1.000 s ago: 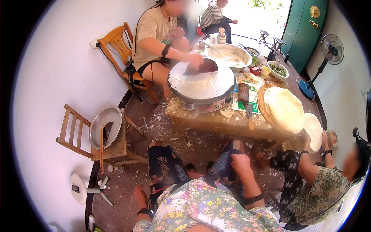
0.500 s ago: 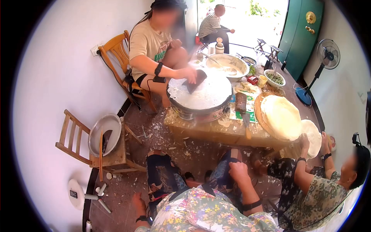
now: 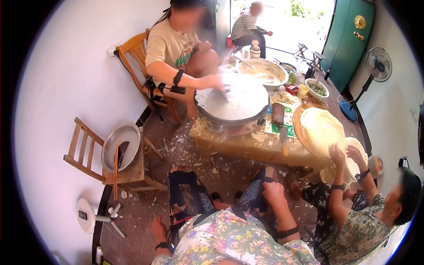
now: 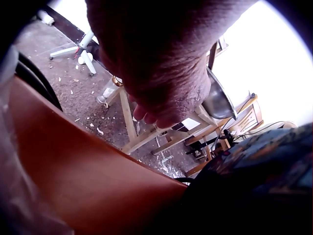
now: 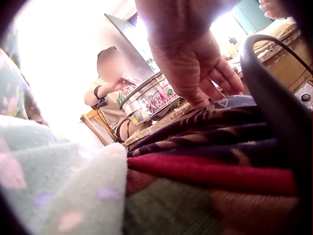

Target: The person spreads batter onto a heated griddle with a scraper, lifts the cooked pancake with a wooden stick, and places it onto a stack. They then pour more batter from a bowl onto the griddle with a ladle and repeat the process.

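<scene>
At the right, the person in camouflage print [image 3: 353,227] has lifted both hands [image 3: 337,155] off the smaller pale round [image 3: 351,168], and they now hang by the stack of flat rounds [image 3: 320,128]. Across the surface [image 3: 247,152], the scraper [image 3: 225,93] has turned nearly edge-on under the beige-shirted person's hand [image 3: 211,82]. It touches the white layer [image 3: 247,99] covering the round griddle [image 3: 229,126], which sits at the near left end of the surface; the layer looks smooth and pale, with a dark rim around it. The right hand [image 3: 274,193] rests on the patterned trousers [image 3: 186,190], fingers loosely bent and holding nothing. The left hand [image 3: 158,228] hangs beside the left thigh, fingers slack, nothing held. The surface is stained and crumb-strewn, carrying 1 large enamel bowl [image 3: 284,81] and 1 bowl of greens [image 3: 316,91]. Pale scraps litter the floor [image 3: 207,164]. White walls [image 3: 66,75], 1 green door [image 3: 349,39] and 1 fan [image 3: 378,65] frame the room, and a metal basin [image 3: 129,154] sits on a wooden chair [image 3: 88,148].
</scene>
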Demonstrator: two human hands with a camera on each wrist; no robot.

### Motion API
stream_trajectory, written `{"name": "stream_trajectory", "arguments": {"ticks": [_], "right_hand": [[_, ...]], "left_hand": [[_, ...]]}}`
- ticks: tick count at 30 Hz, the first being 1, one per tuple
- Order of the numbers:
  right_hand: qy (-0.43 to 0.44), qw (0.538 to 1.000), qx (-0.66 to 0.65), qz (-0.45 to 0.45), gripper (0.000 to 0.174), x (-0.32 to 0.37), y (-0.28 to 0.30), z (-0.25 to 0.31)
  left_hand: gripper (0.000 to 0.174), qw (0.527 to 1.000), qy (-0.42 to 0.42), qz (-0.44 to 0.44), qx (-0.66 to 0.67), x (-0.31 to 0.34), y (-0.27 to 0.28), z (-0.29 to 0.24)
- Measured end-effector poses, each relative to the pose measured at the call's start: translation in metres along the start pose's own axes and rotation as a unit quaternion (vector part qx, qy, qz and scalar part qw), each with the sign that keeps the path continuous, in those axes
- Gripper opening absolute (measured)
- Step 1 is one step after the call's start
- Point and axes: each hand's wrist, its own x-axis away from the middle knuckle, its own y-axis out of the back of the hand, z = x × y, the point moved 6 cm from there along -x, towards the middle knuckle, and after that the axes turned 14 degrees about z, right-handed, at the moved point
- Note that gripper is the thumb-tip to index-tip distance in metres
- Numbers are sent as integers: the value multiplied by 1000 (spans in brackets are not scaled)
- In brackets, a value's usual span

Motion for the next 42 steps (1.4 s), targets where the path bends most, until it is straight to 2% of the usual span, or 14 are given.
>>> {"name": "stream_trajectory", "arguments": {"ticks": [7, 10, 16, 26, 29, 32, 35, 42], "right_hand": [[2, 1000, 8, 6, 11, 0, 1, 1], [-12, 999, 16, 26, 18, -3, -3, -2], [-12, 999, 21, 27, 18, -3, -2, -1], [-7, 1000, 14, 6, 19, 3, 0, -2], [-7, 1000, 15, -1, 19, 4, -3, -5], [-14, 1000, 23, -6, 18, 6, -4, -7], [-30, 999, 34, -12, 15, 11, -1, -8], [-42, 996, 57, -57, 12, 34, 3, -5]], "left_hand": [[32, 1000, 9, 8, -10, -1, -5, 5], [31, 1000, -1, -2, -3, -2, -6, 8], [30, 1000, -15, -3, 22, -3, -4, 6], [29, 1000, 2, 1, -3, -6, -1, 2], [30, 999, 10, 24, 25, -10, 7, -6], [32, 1000, 0, 1, -10, -11, 1, 2], [36, 999, 40, 22, -26, -11, -2, 4], [37, 999, -1, 2, -40, -2, -10, 4]]}}
